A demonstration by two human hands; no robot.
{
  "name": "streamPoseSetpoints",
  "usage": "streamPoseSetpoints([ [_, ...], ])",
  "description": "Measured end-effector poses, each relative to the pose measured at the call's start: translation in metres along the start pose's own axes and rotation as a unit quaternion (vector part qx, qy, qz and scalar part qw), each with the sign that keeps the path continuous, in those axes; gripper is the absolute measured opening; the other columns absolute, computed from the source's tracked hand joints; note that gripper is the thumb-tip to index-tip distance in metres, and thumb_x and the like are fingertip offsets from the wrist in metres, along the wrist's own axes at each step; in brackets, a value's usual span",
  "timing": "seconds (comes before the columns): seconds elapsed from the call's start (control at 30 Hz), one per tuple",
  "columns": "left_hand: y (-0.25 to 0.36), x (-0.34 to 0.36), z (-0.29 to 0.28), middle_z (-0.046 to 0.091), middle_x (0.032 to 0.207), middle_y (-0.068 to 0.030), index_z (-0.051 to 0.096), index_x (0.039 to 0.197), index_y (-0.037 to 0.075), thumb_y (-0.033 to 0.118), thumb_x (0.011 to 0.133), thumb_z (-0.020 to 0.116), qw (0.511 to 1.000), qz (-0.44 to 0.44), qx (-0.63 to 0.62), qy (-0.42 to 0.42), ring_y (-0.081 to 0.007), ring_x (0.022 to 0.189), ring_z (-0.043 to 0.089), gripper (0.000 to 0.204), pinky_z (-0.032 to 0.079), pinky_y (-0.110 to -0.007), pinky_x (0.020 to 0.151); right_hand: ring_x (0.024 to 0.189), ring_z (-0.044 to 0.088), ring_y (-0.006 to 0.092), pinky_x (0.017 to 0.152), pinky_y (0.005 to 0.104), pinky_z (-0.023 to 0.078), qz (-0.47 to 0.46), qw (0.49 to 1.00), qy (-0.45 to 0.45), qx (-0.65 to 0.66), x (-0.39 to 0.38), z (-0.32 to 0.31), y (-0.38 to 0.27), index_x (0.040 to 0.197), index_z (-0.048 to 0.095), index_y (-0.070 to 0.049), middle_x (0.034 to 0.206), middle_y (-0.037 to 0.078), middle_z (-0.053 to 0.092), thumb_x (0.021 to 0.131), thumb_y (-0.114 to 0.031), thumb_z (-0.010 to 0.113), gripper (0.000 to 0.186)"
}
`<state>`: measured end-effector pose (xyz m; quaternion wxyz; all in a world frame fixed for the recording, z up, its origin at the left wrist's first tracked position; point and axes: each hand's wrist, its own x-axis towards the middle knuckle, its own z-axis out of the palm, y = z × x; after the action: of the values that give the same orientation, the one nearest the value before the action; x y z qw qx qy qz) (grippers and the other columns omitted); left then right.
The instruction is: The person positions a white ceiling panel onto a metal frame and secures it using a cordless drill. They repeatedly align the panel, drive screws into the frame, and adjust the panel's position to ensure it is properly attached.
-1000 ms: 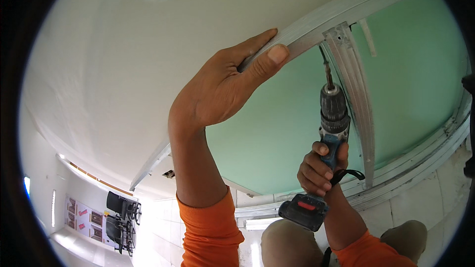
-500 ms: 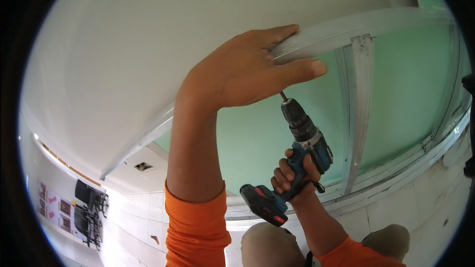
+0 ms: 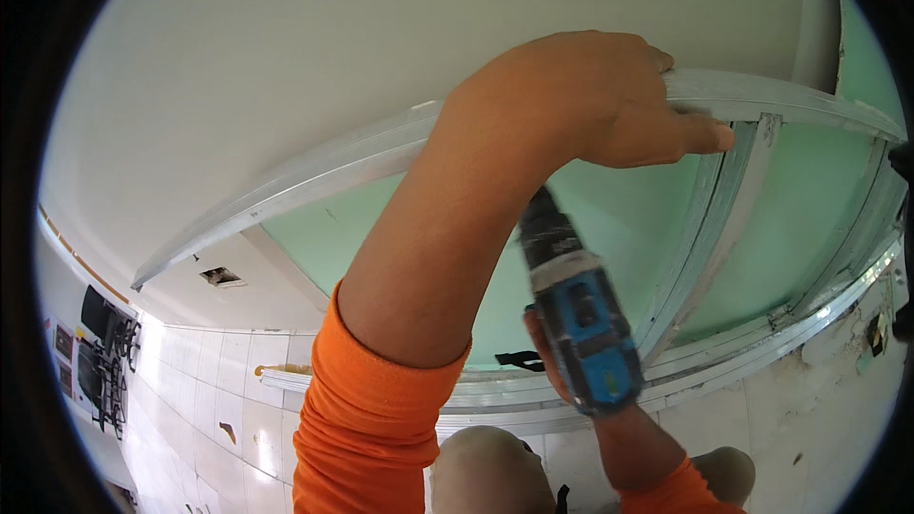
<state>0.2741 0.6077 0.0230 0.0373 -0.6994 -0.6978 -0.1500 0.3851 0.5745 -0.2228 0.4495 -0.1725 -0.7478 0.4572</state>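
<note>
Far to the left of the left hand [image 3: 614, 100], black chairs [image 3: 93, 306] near a floor [image 3: 228, 366] of glossy pale tiles. Closer to that hand, a dark opening [image 3: 221, 276] in a pale panel [image 3: 276, 286], under a long metal rail [image 3: 314, 176]. Below the left hand, the right hand [image 3: 547, 357], curled round the grip and mostly hidden behind the blue-and-black drill [image 3: 586, 324]: nose up, perhaps for reach toward the rail. Cannot make out the bit behind the left forearm [image 3: 433, 247]. Up on the rail, the left hand itself, pinching the metal edge between thumb and fingers, presumably for steadying. Right of it, metal studs [image 3: 728, 219] against green board [image 3: 809, 219], above floor-level tracks [image 3: 685, 381].
</note>
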Motion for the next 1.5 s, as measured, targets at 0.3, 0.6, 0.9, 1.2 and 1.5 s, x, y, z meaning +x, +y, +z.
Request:
streamPoseSetpoints([
  [0.3,0.003,-0.002,-0.004,0.060,0.131,-0.0274,0.057,0.136,-0.001,0.069,0.082,0.059,0.999,0.006,0.038,-0.034,-0.0406,0.118,0.061,0.089,0.047,-0.042,0.102,0.104,0.067,0.0264,0.084,0.0340,0.053,0.176,0.941,-0.281,0.070,-0.002,-0.009,-0.002,0.119,0.065,-0.008,0.113,0.013,0.070,0.092,-0.025,0.072,0.033],
  [0.6,0.001,0.001,-0.007,0.062,0.129,-0.0243,0.057,0.137,0.001,0.066,0.082,0.061,0.998,0.008,0.053,-0.039,-0.0376,0.117,0.062,0.085,0.048,-0.042,0.101,0.085,0.071,0.0242,0.079,0.0343,0.054,0.094,0.876,-0.465,-0.085,-0.013,-0.128,0.038,0.112,0.069,-0.007,0.096,0.009,0.073,0.090,-0.029,0.075,0.032],
  [0.9,0.021,0.024,0.005,0.063,0.128,-0.0212,0.056,0.137,0.003,0.063,0.083,0.062,0.997,0.005,0.071,-0.029,-0.0345,0.115,0.062,0.082,0.048,-0.042,0.100,0.091,0.067,0.0219,0.088,0.0355,0.052,0.288,0.832,-0.464,-0.099,-0.052,-0.219,0.078,0.119,0.068,-0.008,0.104,0.008,0.073,0.081,-0.039,0.083,0.052],
  [1.2,0.021,0.007,0.008,0.064,0.126,-0.0180,0.056,0.138,0.005,0.061,0.083,0.064,0.993,-0.036,0.108,-0.001,-0.0315,0.114,0.063,0.078,0.049,-0.043,0.098,0.072,0.063,0.0108,0.063,0.0277,0.055,0.573,0.755,-0.304,-0.097,-0.116,-0.299,0.124,0.118,0.066,-0.006,0.094,0.002,0.070,0.076,-0.027,0.088,0.052],
  [1.5,0.014,0.001,0.013,0.065,0.124,-0.0149,0.055,0.139,0.008,0.058,0.083,0.065,0.985,-0.065,0.150,0.050,-0.0284,0.112,0.064,0.076,0.049,-0.043,0.097,0.083,0.071,0.0198,0.073,0.0346,0.057,0.467,0.831,-0.134,-0.270,-0.199,-0.337,0.115,0.117,0.067,-0.001,0.094,0.013,0.074,0.072,-0.022,0.086,0.053],
])
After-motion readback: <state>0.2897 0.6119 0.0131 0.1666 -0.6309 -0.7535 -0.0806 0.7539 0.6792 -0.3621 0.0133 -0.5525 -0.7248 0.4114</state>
